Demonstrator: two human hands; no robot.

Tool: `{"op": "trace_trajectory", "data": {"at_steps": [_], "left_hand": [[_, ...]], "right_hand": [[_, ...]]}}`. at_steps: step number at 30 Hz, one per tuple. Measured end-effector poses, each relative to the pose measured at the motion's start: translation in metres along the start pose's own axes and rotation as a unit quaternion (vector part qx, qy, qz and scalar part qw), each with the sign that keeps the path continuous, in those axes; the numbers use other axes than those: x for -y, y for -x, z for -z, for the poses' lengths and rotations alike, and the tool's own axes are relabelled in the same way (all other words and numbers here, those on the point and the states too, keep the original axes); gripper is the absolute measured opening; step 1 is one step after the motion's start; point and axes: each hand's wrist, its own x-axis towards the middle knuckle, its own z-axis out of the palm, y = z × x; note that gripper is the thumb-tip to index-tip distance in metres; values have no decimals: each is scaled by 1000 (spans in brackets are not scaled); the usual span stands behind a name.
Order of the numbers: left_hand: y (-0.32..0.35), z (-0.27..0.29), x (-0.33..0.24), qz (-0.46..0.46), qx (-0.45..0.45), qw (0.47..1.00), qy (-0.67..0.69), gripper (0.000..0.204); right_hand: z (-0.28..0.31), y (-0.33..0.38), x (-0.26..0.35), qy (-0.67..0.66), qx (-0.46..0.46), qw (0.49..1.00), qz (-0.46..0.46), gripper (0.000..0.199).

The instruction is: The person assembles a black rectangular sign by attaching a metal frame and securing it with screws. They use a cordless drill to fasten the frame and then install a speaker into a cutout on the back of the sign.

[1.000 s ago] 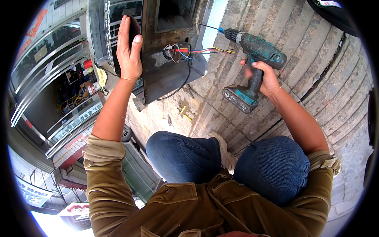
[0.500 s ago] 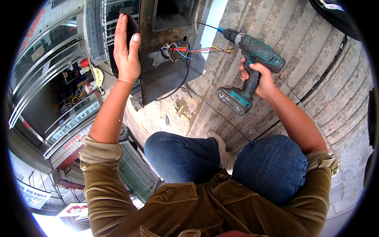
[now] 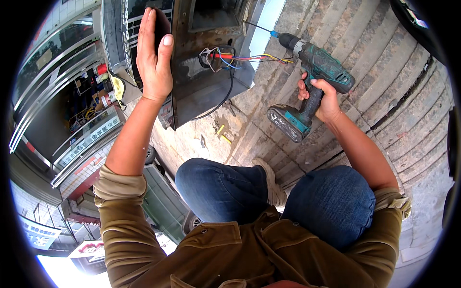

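Note:
In my right hand is a teal and black cordless drill, its fingers wrapped round the grip. A long thin bit with a blue collar points left to the right edge of an open metal housing. Whether the tip touches it I cannot tell. My left hand, fingers straight and thumb raised, lies against the housing's dark left side panel; its palm side is hidden. Red, yellow, blue and black wires come out of a hole inside the housing and trail to the right.
Small yellow pieces and a small tool-like item lie on the paving by my knees. Ridged stone slabs spread to the right. At the top right is a black rounded object. An open storefront stands at left.
The view has shifted slightly. The drill has tilted a little, its rear end lower and further right. My left hand stays against the panel.

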Motion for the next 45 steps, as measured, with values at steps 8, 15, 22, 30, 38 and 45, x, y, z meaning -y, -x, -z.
{"op": "trace_trajectory", "data": {"at_steps": [8,15,22,30,38,45], "left_hand": [[7,2,1,20,34,999,33,53],[6,10,-16,75,27,997,-18,55],[26,29,10,88,-4,993,83,51],[260,62,124,417,-237,853,206,33],[481,-37,126,615,41,784,71,24],[500,-87,123,499,182,847,33,28]], "right_hand": [[-3,0,-1,58,-4,998,1,34],[-28,15,23,113,-8,993,11,34],[-39,99,24,233,16,971,48,44],[-54,203,58,550,-24,834,44,63],[-90,211,110,771,-34,623,-126,69],[-168,196,65,791,-93,568,-209,69]]}}
